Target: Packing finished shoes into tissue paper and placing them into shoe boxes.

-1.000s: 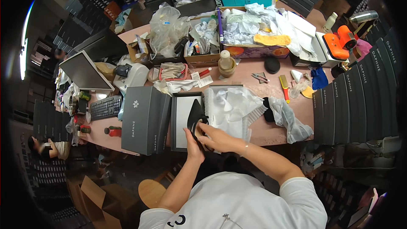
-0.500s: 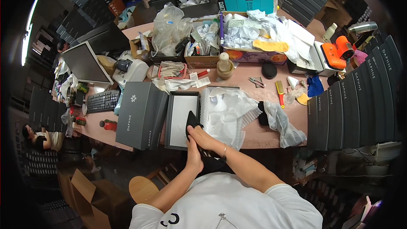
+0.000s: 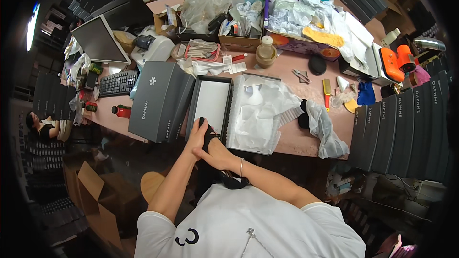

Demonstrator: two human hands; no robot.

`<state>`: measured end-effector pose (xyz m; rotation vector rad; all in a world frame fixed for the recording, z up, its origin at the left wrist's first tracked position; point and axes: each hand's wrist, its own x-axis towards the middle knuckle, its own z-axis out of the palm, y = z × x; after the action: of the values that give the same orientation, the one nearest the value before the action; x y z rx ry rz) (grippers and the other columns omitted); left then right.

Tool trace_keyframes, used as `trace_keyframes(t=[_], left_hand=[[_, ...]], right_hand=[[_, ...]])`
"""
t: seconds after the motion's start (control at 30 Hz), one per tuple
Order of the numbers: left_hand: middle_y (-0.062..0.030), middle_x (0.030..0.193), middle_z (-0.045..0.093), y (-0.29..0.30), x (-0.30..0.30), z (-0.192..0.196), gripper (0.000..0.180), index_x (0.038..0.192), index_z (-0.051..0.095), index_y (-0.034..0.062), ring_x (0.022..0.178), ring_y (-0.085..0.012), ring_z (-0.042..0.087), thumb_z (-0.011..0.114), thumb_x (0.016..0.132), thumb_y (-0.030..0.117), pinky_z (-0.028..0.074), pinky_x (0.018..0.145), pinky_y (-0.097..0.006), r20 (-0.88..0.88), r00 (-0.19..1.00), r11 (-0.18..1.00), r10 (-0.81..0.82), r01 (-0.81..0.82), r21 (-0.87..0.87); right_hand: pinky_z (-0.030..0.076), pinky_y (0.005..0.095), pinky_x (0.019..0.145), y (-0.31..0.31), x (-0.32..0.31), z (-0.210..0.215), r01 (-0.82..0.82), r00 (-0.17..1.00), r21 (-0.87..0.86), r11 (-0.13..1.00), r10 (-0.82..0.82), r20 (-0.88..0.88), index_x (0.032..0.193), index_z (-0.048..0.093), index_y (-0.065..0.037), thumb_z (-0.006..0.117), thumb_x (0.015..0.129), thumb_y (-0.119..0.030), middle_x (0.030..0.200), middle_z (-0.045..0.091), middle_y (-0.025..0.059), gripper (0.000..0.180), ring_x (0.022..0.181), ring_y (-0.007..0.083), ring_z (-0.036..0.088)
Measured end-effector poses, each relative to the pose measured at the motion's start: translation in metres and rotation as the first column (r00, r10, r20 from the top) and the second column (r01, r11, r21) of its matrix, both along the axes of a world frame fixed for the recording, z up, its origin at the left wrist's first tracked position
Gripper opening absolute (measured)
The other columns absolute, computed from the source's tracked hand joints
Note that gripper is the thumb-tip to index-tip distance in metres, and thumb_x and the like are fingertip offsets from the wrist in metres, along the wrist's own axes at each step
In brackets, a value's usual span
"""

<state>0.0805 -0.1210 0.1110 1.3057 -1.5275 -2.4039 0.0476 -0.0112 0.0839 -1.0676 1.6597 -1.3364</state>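
Between my hands is a black shoe (image 3: 209,135), its narrow front pointing away from me. The black part showing beyond my right wrist looks like its back end. My left hand (image 3: 195,139) is closed along the shoe's left side. My right hand (image 3: 217,155) lies across the shoe, gripping it from the right, and hides its middle. Just beyond them an open dark grey shoebox (image 3: 190,114) holds a white sheet (image 3: 210,102). To its right a box part lined with white tissue paper (image 3: 251,124) lies on the table.
Closed grey shoeboxes (image 3: 155,102) stand left of the open box. Right of the tissue lie a black item partly wrapped in white plastic (image 3: 321,126) and a yellow-and-red brush (image 3: 327,93). A row of shoeboxes (image 3: 397,129) lines the right edge. A monitor (image 3: 101,40) and keyboard (image 3: 118,83) are left.
My left hand has moved forward along the shoe to its front, while my right hand has slipped back toward me. The view has shifted, so the tabletop sits higher in it.
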Motion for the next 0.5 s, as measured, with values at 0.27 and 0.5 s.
trace_keyframes(t=[0.27,0.5], left_hand=[[-0.0058,0.091,0.057,0.017,0.004,-0.007,0.037,0.125,0.044,0.0091,0.079,-0.0153,0.059,0.049,0.098,0.034,0.051,0.071,-0.029,0.001,0.996,0.995,-0.087,0.087,0.044],[-0.0058,0.087,0.056,0.014,0.017,-0.005,0.034,0.124,0.044,0.01,0.076,-0.0151,0.059,0.049,0.098,0.032,0.051,0.066,-0.029,-0.031,0.998,0.996,-0.055,0.057,0.063]], right_hand=[[0.028,0.0476,0.105,0.029,-0.004,0.018,-0.04,0.997,-0.018,0.999,0.041,0.061,0.127,0.039,0.015,0.053,0.09,-0.045,0.128,0.04,0.0377,0.072,0.121,0.0496,0.037],[0.041,0.0447,0.09,0.036,-0.002,0.023,-0.094,0.991,-0.077,0.993,0.086,-0.099,0.104,0.053,0.017,0.051,0.092,-0.046,0.101,0.055,0.0326,0.064,0.092,0.0449,0.052]])
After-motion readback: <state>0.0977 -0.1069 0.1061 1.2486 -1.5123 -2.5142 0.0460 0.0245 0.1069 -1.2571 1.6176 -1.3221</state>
